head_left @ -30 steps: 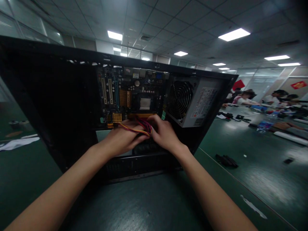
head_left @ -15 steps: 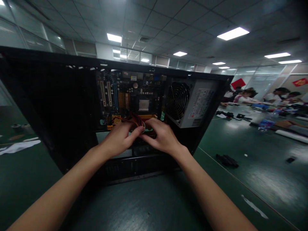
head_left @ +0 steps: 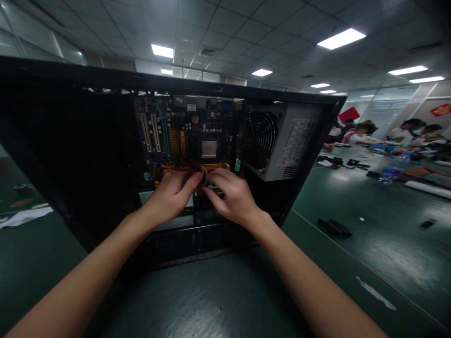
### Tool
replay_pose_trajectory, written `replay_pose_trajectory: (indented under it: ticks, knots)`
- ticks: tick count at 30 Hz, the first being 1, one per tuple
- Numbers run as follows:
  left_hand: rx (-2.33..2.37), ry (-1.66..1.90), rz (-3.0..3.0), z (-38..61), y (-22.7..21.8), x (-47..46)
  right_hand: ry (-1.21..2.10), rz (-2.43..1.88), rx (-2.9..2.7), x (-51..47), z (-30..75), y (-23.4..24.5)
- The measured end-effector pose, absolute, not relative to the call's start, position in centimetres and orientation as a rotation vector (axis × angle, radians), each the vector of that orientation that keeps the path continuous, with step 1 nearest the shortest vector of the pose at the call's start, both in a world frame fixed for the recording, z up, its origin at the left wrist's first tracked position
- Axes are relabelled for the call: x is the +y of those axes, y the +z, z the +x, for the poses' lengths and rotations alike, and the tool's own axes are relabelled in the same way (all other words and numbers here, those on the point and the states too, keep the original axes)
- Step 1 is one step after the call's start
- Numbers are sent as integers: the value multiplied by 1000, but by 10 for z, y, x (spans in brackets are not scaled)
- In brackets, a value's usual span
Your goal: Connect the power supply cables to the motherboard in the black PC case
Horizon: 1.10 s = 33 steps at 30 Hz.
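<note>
An open black computer case [head_left: 105, 82] stands on the green table in front of me. Inside it is a motherboard [head_left: 197, 126] with a square processor [head_left: 208, 149], pale slots and orange memory slots. A grey power supply [head_left: 294, 136] with a round fan grille sits at the upper right. My left hand [head_left: 172, 192] is closed round a bundle of red and dark cables [head_left: 192, 165] low in front of the board. Close beside it, my right hand [head_left: 230, 192] pinches the same bundle near a pale loop. The fingertips partly hide the cables' ends.
The green table [head_left: 380, 225] extends right, with a black cloth-like item [head_left: 334, 227], a white strip [head_left: 375, 293] and a plastic bottle [head_left: 391, 173]. White paper [head_left: 26, 217] lies at the left. Several people sit at the far right.
My view has shifted slightly, so the case sits a little higher and further left. Both hands stay at the cables; the right fingers have moved a little round the bundle.
</note>
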<state>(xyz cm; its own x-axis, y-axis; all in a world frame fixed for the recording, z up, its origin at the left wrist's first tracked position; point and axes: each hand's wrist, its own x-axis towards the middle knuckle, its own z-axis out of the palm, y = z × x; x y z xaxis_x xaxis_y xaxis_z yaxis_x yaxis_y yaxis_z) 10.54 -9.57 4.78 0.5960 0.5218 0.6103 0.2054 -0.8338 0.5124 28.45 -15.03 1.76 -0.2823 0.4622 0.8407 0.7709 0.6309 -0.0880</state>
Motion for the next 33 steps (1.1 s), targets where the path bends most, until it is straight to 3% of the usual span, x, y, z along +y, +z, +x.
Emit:
replay_pose_trajectory:
  ticks: [17, 24, 33]
  knots:
    - [677, 1142, 1832, 119, 36, -93, -603, -1115, -2047, -154, 269, 18]
    - [597, 1054, 1725, 118, 37, -97, -466, -1057, -2072, -152, 275, 19]
    - [436, 877, 1652, 115, 41, -100, -48, -858, -2249, -151, 292, 34]
